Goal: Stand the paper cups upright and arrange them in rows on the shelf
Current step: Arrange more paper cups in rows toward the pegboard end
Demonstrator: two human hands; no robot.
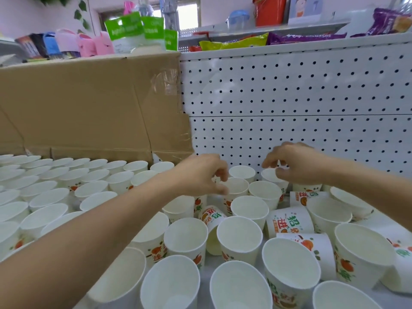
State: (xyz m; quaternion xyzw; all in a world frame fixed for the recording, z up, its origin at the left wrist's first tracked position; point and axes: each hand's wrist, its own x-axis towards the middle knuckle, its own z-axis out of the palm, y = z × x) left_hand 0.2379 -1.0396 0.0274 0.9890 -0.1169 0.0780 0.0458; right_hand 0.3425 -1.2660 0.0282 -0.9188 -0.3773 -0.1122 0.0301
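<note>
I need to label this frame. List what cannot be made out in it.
Head view, left hand: curled fingers hide whether it grips the cup beside it.
Head view, right hand: its fingers hide any grip on the rear cup.
Head view, front cups: cut off by the bottom edge.
Head view, green packets: print blurred, unreadable.

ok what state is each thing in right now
rowed cups, upright, mouths up
front cups, upright, not in rows
tipped cups, lying on their sides
left hand, fingers curled at a cup rim, hold unclear
right hand, fingers curled at a cup rim, hold unclear
</note>
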